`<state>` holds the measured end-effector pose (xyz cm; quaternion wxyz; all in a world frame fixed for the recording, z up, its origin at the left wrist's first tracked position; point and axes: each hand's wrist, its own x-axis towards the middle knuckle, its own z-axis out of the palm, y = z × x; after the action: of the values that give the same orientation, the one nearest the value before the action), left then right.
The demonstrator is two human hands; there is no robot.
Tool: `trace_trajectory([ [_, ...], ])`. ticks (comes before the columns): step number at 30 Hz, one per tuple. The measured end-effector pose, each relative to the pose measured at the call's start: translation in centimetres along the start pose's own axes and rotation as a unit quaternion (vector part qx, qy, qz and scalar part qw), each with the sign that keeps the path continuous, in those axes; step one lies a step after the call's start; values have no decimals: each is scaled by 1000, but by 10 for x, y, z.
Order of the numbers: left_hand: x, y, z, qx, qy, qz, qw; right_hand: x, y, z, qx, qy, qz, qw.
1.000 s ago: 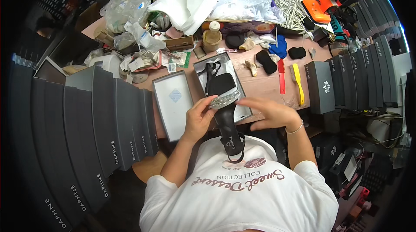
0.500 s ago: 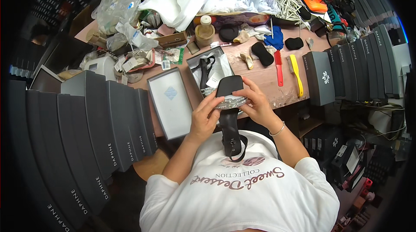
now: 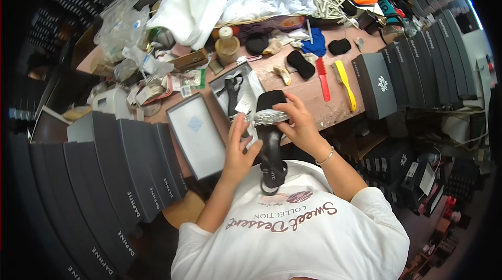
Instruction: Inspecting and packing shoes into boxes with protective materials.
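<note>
A black sandal (image 3: 271,146) with a silver glittery strap is held upright in front of my chest, toe end away from me. My right hand (image 3: 302,129) grips it by the strap and sole edge from the right. Just left of the sandal, my left hand (image 3: 239,155) is apart from it, fingers spread and holding nothing. Beyond the sandal, an open grey shoe box (image 3: 254,82) contains another black strappy sandal (image 3: 232,94) with a white tag. The box's shallow lid (image 3: 206,146) lies to its left, inside facing up.
Grey shoe boxes (image 3: 138,159) line the left side, with more boxes (image 3: 371,84) at the right. A red brush (image 3: 324,81), a yellow brush (image 3: 345,85) and black sponges (image 3: 300,64) lie on the pink table. Farther back are a bottle (image 3: 227,47), plastic bags and white sticks.
My left hand has let go of the sandal and opened, moving slightly away to the left. My right hand keeps its hold. The whole view has shifted a little.
</note>
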<state>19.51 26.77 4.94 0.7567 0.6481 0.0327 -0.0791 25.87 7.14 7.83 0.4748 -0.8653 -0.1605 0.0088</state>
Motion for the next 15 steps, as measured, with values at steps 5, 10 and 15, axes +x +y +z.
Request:
trace_trajectory([
  [5, 10, -5, 16, -95, -128, -97, 982, 14, -24, 14, -97, -32, -103, 989],
  [10, 15, -13, 21, -199, -134, -250, 938, 37, 31, -12, 128, -111, 80, 982],
  [15, 34, 2, 24, -194, -150, -207, 947, 102, 190, -50, -228, 38, 19, 973],
])
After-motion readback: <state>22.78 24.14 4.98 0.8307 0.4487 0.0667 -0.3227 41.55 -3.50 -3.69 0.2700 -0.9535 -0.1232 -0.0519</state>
